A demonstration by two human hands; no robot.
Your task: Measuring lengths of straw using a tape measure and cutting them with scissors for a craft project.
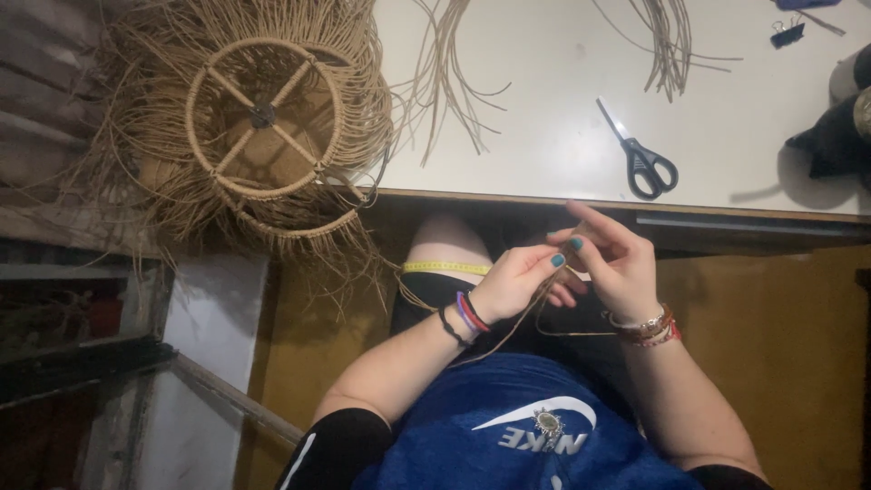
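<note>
1. Fingers of left hand and right hand pinch a thin rattan strand over the lap, below the table's near edge.
2. Scissors lie near that edge; woven rattan frame at its left corner.

binder clip cut by top edge (dark object by right edge).

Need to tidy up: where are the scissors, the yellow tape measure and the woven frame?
scissors [640, 154], head view, on the pivot.
yellow tape measure [446, 268], head view, mid-strip over the thigh.
woven frame [264, 114], head view, central hub.
</note>
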